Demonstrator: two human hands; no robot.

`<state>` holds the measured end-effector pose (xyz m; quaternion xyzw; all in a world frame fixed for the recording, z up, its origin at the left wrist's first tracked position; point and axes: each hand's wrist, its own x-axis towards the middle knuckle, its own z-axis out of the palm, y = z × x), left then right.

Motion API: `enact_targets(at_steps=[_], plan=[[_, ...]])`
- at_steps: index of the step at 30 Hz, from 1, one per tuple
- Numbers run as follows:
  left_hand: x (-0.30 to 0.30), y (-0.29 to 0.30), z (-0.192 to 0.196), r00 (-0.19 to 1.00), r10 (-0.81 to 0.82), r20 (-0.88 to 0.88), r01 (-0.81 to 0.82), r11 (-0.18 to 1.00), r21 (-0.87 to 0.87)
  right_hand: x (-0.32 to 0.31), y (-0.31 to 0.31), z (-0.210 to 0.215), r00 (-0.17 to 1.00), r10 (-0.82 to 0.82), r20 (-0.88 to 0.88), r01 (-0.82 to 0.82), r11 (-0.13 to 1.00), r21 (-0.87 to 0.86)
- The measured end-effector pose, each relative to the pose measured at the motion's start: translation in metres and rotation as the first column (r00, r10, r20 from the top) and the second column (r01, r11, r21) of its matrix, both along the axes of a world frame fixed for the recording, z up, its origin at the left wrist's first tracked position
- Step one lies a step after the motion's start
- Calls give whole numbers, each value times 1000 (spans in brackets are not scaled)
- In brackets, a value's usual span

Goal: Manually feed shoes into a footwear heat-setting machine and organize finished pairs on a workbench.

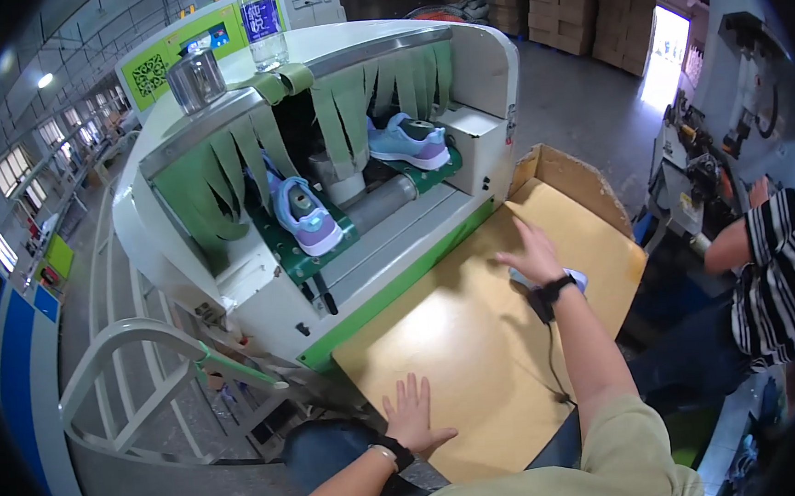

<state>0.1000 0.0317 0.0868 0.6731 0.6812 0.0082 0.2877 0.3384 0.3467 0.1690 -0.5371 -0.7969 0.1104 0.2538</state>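
Observation:
My left hand (414, 424) is open, fingers spread, at the near left edge of a tan board (441, 337). Above the board's far right part, my right hand (533, 255) reaches forward, open and holding nothing. Partly hidden behind its wrist lies a light blue and purple thing (578, 280), possibly a shoe. Two blue and purple sneakers sit on green belts in the white machine: a left sneaker (308, 219) and a right sneaker (411, 144). Green strip curtains (341, 123) hang by them, covering part of the machine's inside.
A metal canister (195, 81) and a clear bottle (263, 32) stand on the machine (492, 62). A raised cardboard edge (577, 180) borders the board. To the left is a bent metal frame (118, 337). A person in a striped top (781, 267) works at the right.

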Motion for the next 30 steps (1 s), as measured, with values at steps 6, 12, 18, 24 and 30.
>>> enact_targets(at_steps=[6,12,18,24,30], plan=[[1,2,-7,997,-47,-67,48,999,13,77,-86,-26,865,-202,460,270,959,-87],[2,3,-6,998,-16,-63,20,998,54,15,-159,-13,960,18,279,67,953,-294],[-16,-9,-35,850,178,495,-363,880,307,-73,-239,-55,885,231,-403,-301,946,-117],[-12,-5,-33,924,159,348,-241,949,205,-81,-255,-60,832,286,-475,-396,907,-147],[-8,4,-27,949,132,285,-201,953,225,-63,-238,-20,793,377,-479,-421,907,17]])
